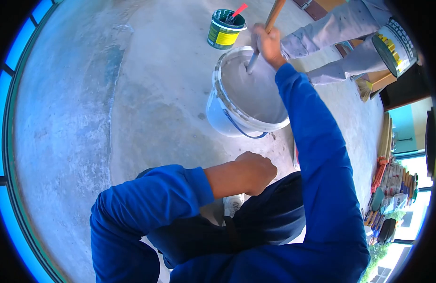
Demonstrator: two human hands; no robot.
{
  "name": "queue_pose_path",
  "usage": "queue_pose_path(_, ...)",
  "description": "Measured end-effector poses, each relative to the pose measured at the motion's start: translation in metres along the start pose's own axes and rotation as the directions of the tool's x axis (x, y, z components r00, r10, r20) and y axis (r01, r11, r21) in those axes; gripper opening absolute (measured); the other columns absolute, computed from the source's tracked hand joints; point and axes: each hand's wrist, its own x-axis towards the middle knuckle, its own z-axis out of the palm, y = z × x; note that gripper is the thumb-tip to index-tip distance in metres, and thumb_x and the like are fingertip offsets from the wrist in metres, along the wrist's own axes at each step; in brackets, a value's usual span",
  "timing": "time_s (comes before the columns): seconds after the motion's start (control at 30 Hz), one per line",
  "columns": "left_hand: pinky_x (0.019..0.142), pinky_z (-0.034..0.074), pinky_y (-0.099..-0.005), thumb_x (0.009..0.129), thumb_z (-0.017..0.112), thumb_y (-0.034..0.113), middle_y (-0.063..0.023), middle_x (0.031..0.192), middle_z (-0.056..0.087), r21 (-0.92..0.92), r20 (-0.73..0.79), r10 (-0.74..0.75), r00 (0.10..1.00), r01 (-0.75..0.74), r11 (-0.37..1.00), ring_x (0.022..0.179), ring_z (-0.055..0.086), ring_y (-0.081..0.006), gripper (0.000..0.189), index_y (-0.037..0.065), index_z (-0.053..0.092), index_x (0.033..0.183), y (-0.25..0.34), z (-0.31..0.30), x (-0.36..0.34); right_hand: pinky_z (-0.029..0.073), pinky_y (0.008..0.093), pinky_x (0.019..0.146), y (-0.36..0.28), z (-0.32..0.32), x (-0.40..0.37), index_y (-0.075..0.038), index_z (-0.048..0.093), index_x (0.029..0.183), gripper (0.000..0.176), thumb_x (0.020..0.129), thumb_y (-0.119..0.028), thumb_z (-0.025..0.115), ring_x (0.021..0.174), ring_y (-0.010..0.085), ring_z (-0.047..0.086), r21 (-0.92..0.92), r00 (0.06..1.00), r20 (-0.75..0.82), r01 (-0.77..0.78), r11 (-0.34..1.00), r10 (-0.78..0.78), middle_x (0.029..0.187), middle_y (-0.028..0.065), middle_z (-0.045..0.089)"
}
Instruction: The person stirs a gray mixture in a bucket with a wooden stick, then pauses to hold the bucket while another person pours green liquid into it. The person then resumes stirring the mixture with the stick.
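My right hand [268, 46] is wrapped round a wooden stirring stick [273, 16]. The stick's lower end dips into thick greyish-white paint [255, 92], which fills much of a white bucket [220, 111] on the floor. Smears of paint coat the bucket's rim, and its blue handle [241, 131] hangs down the near side. Closer to my body, my left hand [256, 172] is closed in a fist above my knee, apart from the bucket; nothing shows in it. Just beyond the white bucket stands a small green bucket [222, 37] with a red-handled tool [238, 10] in it.
At upper right are another person's paint-spotted trouser legs [331, 35], with a printed paint bucket [398, 47] beside them. A broom head [364, 89] lies behind. Bags and stacked materials [392, 188] line the right side. The concrete floor [152, 94] reaches the window frames at left.
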Motion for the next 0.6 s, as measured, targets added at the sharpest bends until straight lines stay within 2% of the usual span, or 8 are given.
queue_pose_path(0.07, 0.082, 0.049, -0.0434, 0.082, 0.059, 0.019, -0.0177, 0.099, 0.062, 0.004, 0.006, -0.007, 1.0, 0.007, 1.0, 0.095, 0.062, -0.0334, 0.027, 0.0, 0.059, 0.102, 0.0, 0.0, 0.001, 0.034, 0.0279, 0.038, 0.044, -0.007, -0.006, -0.006, 0.05, 0.058, 0.03, 0.084, -0.016, 0.059, 0.04, 0.0117, 0.044, -0.007, 0.993, 0.057, -0.104, 0.995, 0.104, 0.05, 0.0022, 0.047)
queue_pose_path(0.17, 0.082, 0.049, -0.0435, 0.083, 0.059, 0.019, -0.0172, 0.1, 0.062, 0.001, 0.017, -0.022, 1.0, 0.022, 1.0, 0.096, 0.062, -0.0333, 0.027, 0.001, 0.059, 0.103, -0.001, -0.004, 0.001, 0.035, 0.0287, 0.04, 0.071, -0.029, -0.012, -0.006, 0.05, 0.06, 0.027, 0.085, -0.015, 0.055, 0.041, 0.0137, 0.044, 0.015, 0.968, 0.081, -0.239, 0.971, 0.237, 0.051, 0.0026, 0.045)
queue_pose_path(0.23, 0.082, 0.048, -0.0438, 0.083, 0.058, 0.019, -0.017, 0.101, 0.062, -0.016, 0.025, -0.018, 1.0, 0.019, 1.0, 0.096, 0.061, -0.0334, 0.027, 0.001, 0.059, 0.103, 0.003, -0.004, 0.0, 0.036, 0.0291, 0.041, 0.075, -0.041, -0.03, -0.007, 0.048, 0.058, 0.029, 0.085, -0.016, 0.055, 0.039, 0.0139, 0.042, -0.13, 0.95, 0.002, -0.311, 0.942, 0.314, 0.049, 0.0022, 0.042)
queue_pose_path(0.27, 0.083, 0.048, -0.0438, 0.084, 0.058, 0.02, -0.0169, 0.101, 0.062, -0.002, 0.038, -0.024, 0.999, 0.024, 1.0, 0.096, 0.061, -0.0333, 0.027, 0.001, 0.059, 0.103, 0.003, -0.005, 0.001, 0.036, 0.0292, 0.041, 0.072, -0.047, -0.028, -0.008, 0.047, 0.058, 0.029, 0.084, -0.016, 0.055, 0.039, 0.0141, 0.041, -0.203, 0.945, -0.042, -0.327, 0.923, 0.325, 0.047, 0.002, 0.04)
queue_pose_path(0.3, 0.083, 0.048, -0.0439, 0.084, 0.058, 0.02, -0.0169, 0.102, 0.062, 0.008, 0.051, -0.031, 0.998, 0.03, 1.0, 0.097, 0.061, -0.0332, 0.027, 0.001, 0.059, 0.103, 0.004, -0.005, 0.001, 0.035, 0.0301, 0.041, 0.057, -0.044, -0.039, -0.009, 0.046, 0.057, 0.029, 0.083, -0.017, 0.056, 0.037, 0.0133, 0.036, -0.203, 0.923, -0.01, -0.379, 0.903, 0.385, 0.045, 0.0008, 0.035)
queue_pose_path(0.47, 0.085, 0.047, -0.0442, 0.085, 0.057, 0.02, -0.0173, 0.104, 0.061, 0.004, 0.044, 0.003, 0.999, -0.003, 1.0, 0.098, 0.061, -0.0334, 0.028, 0.001, 0.058, 0.104, 0.009, -0.003, -0.003, 0.033, 0.0308, 0.041, 0.025, -0.042, -0.066, -0.011, 0.043, 0.06, 0.027, 0.083, -0.017, 0.055, 0.037, 0.0128, 0.032, 0.027, 0.818, -0.143, -0.56, 0.828, 0.557, 0.048, -0.0001, 0.035)
queue_pose_path(0.53, 0.084, 0.047, -0.0442, 0.084, 0.058, 0.021, -0.0173, 0.103, 0.061, 0.014, 0.057, 0.001, 0.998, -0.002, 1.0, 0.098, 0.061, -0.0337, 0.028, 0.001, 0.058, 0.104, 0.012, -0.003, -0.002, 0.033, 0.0306, 0.041, -0.016, -0.034, -0.059, -0.012, 0.041, 0.062, 0.027, 0.084, -0.018, 0.055, 0.038, 0.0129, 0.033, 0.095, 0.769, -0.233, -0.591, 0.801, 0.595, 0.05, -0.0001, 0.036)
queue_pose_path(0.6, 0.083, 0.048, -0.0444, 0.084, 0.058, 0.021, -0.0172, 0.102, 0.061, -0.003, 0.047, 0.016, 0.999, -0.016, 1.0, 0.097, 0.061, -0.034, 0.028, 0.0, 0.058, 0.102, 0.013, 0.001, -0.003, 0.034, 0.0308, 0.041, -0.036, -0.046, -0.036, -0.011, 0.043, 0.065, 0.026, 0.087, -0.02, 0.053, 0.039, 0.0135, 0.035, 0.081, 0.864, -0.154, -0.473, 0.877, 0.48, 0.05, 0.0008, 0.036)
